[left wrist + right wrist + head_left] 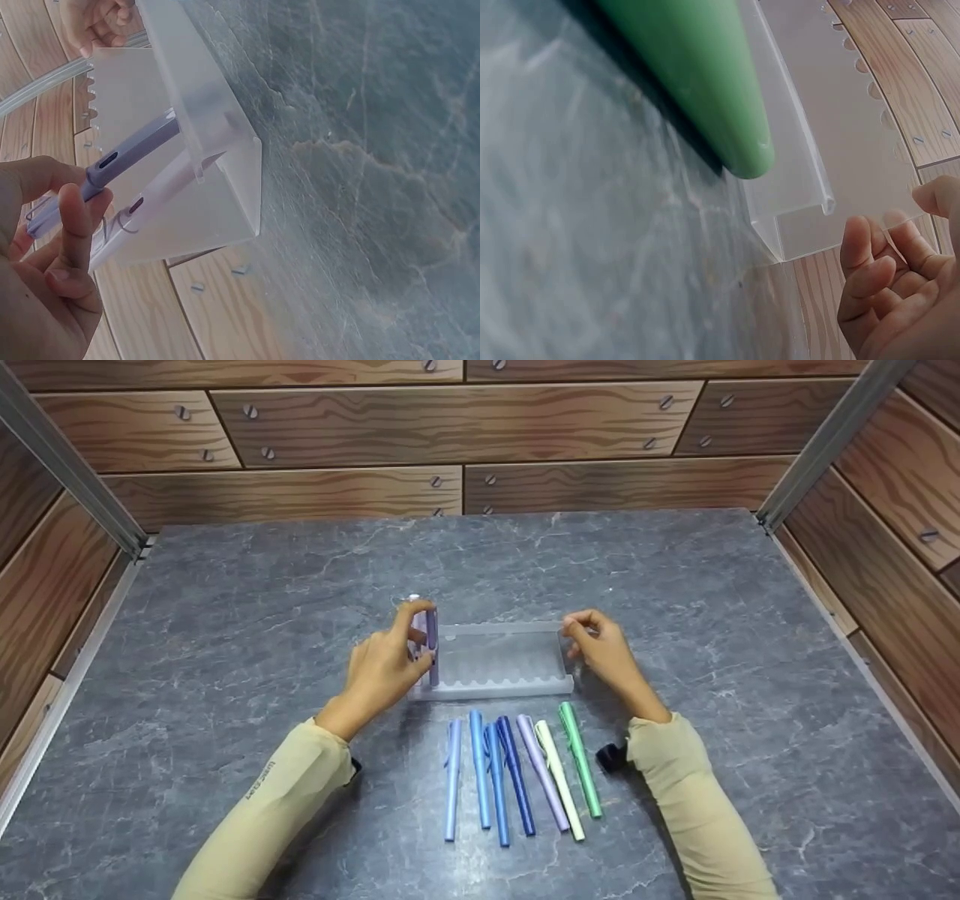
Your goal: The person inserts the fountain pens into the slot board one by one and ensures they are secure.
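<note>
Left hand [381, 664] pinches a purple pen [135, 148], apparently seating it in the translucent pen rack [499, 689] right hand [606, 651] grips; next calls for alignment.

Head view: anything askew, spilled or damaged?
No spill or visible damage. Only the loose pens in front of the clear rack look untidy: the green one slants, while the leftmost light blue one lies nearly straight.

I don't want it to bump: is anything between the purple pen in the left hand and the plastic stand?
Nothing visible is. The purple pen in the left hand already has its lower end at the plastic stand. A paler pen is beside it in the stand, but doesn't seem to block it.
</note>
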A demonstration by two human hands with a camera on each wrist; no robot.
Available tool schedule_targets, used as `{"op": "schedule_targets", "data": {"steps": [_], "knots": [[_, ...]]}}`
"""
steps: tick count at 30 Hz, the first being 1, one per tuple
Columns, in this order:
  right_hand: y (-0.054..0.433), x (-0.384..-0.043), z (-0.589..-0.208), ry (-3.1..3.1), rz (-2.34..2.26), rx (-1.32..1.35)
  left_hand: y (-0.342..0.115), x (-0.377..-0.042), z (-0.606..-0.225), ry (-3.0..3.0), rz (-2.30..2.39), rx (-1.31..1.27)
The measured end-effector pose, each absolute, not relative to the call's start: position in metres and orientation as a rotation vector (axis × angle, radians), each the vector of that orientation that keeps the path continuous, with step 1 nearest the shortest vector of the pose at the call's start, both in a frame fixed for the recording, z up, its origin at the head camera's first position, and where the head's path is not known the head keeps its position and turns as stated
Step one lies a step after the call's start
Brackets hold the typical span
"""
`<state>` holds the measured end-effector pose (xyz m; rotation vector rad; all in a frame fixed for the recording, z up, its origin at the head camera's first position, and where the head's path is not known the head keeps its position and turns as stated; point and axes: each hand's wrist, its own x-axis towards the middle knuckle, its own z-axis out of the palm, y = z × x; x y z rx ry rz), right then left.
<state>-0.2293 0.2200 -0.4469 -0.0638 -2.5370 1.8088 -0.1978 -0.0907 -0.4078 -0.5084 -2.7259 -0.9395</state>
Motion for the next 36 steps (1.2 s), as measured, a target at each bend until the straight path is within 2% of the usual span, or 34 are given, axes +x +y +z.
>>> {"op": "schedule_targets", "data": {"steps": [15, 36], "knots": [[0.2192, -0.2293, -0.4467, -2.502, 1.793, -0.038, -0.0875, -0.1981, -0.4059, -2.718, -0.806, -0.557], [0.2186, -0.2294, -0.4477, -2.525, 1.764, -0.060, -0.0877, -0.2074, -0.4034, -2.780, -0.738, -0.493]]}}
